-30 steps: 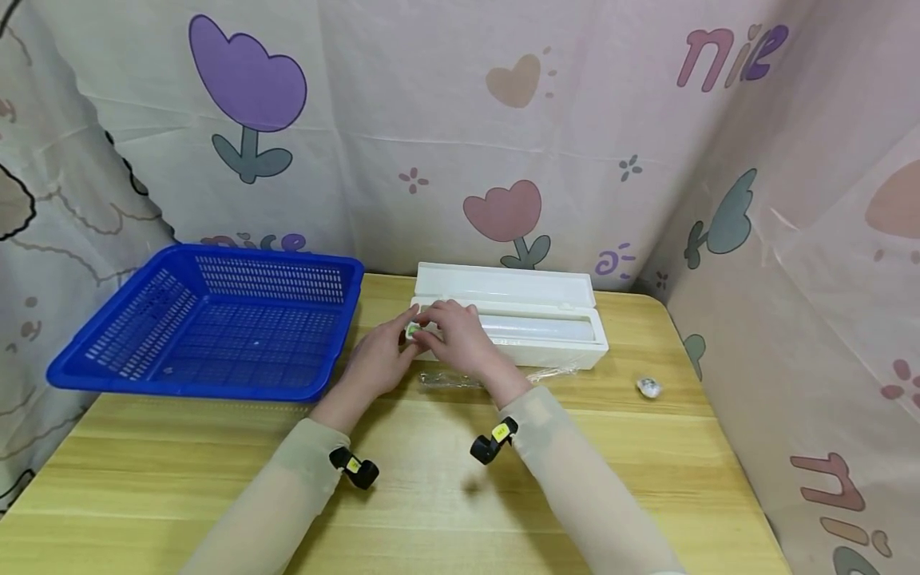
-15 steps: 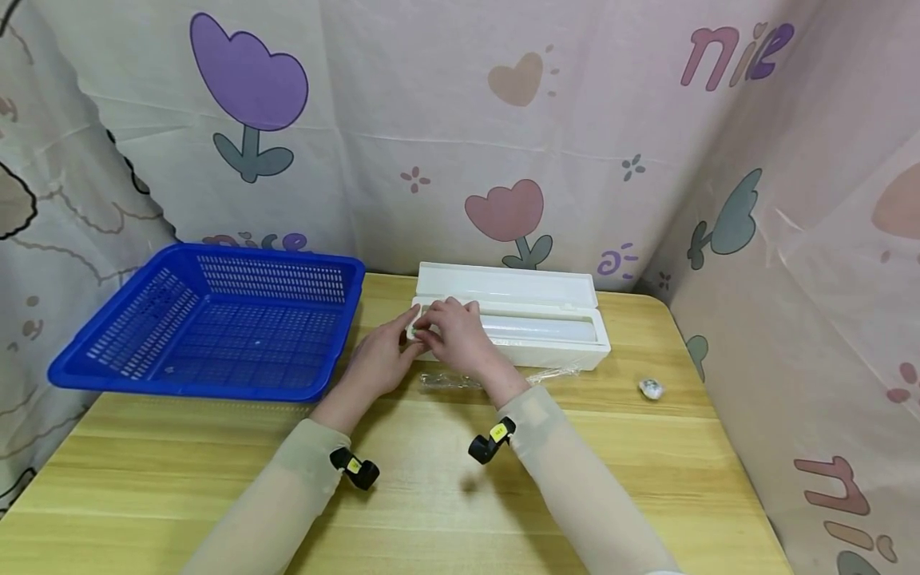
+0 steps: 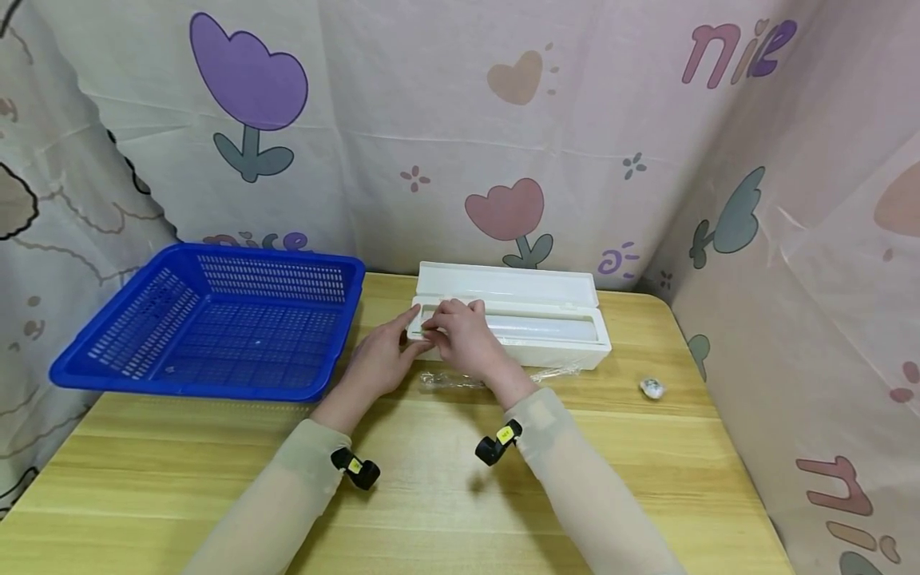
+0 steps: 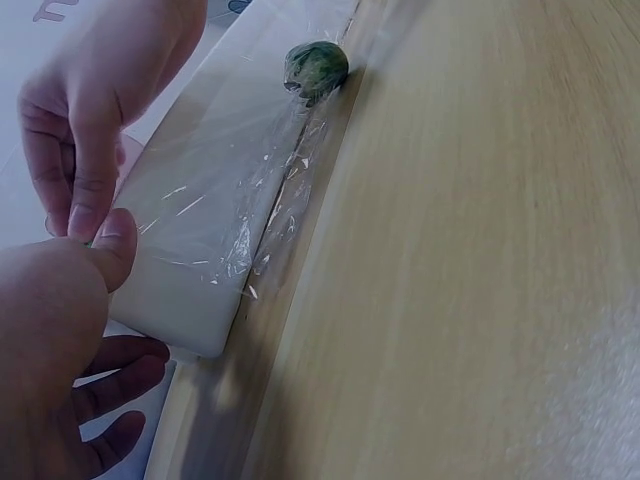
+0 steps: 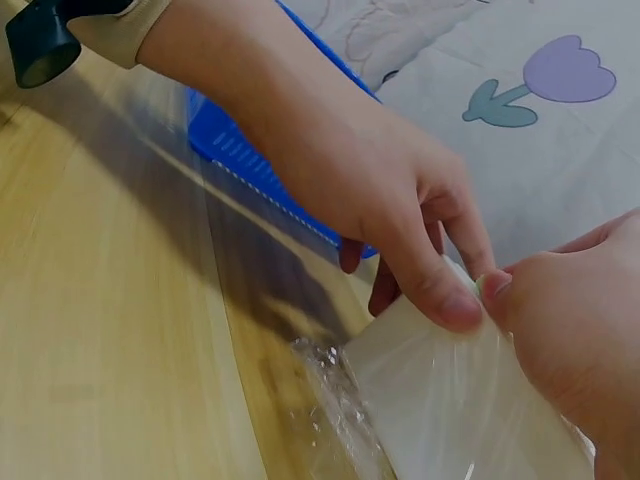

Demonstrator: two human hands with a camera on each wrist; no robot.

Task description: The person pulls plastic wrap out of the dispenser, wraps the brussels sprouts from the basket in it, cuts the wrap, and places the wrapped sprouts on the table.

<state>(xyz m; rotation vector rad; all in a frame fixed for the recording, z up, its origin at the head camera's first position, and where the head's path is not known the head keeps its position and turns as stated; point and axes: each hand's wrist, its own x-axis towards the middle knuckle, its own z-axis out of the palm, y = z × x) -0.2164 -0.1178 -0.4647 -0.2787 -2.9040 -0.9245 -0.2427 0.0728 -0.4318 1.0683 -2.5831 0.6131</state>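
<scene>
A white cling film box [image 3: 557, 355] lies along the back of the table, its lid [image 3: 506, 283] flipped up and a pale film roll [image 3: 546, 328] inside. With thumb in front and index finger behind, my left hand [image 3: 381, 359] grips the box's left end; its other fingers curl loosely below. My right hand [image 3: 463, 339] pinches a small green piece [image 5: 480, 283] on the box's edge beside the left thumb. Fingertips mostly cover that piece. Clear cling film [image 4: 200, 210] drapes over the box's front and bunches on the wood.
A blue plastic basket [image 3: 208, 391] stands left of the box. To the right lies a small round film-wrapped item [image 3: 652, 389], dark green in the left wrist view. A printed cloth [image 3: 402, 96] hangs behind the wooden table [image 3: 431, 511].
The right hand has shifted slightly right along the box's edge, and the green piece is now more covered by its fingers. The left hand stays at the box's left end.
</scene>
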